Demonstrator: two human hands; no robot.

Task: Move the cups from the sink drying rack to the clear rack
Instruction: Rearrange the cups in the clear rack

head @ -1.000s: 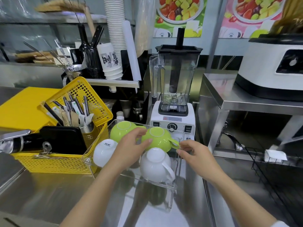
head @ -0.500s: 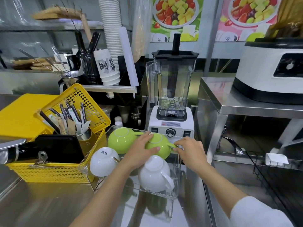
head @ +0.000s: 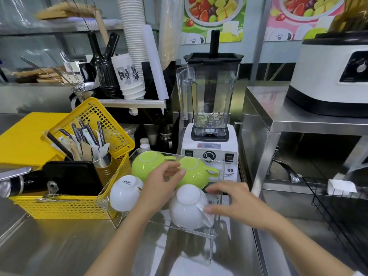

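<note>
A clear acrylic rack (head: 216, 214) on the steel counter holds several upside-down cups. Two green cups sit at the back: one on the left (head: 146, 163), one on the right (head: 196, 172) with its handle pointing right. A white cup (head: 124, 193) lies at front left, another white cup (head: 188, 208) at front right. My left hand (head: 161, 186) rests in the middle of the rack, fingers spread, touching the right green cup. My right hand (head: 233, 200) is over the rack's right side, fingertips touching the front-right white cup near its handle.
A yellow basket (head: 67, 208) with cutlery and a black tray stands just left of the rack. A blender (head: 210, 116) is right behind it. A steel shelf (head: 278, 120) and a black wire rack (head: 338, 212) over the sink lie to the right.
My right hand has come down from the right green cup's handle to the front-right white cup. My left hand stays on the green cup with fingers looser.
</note>
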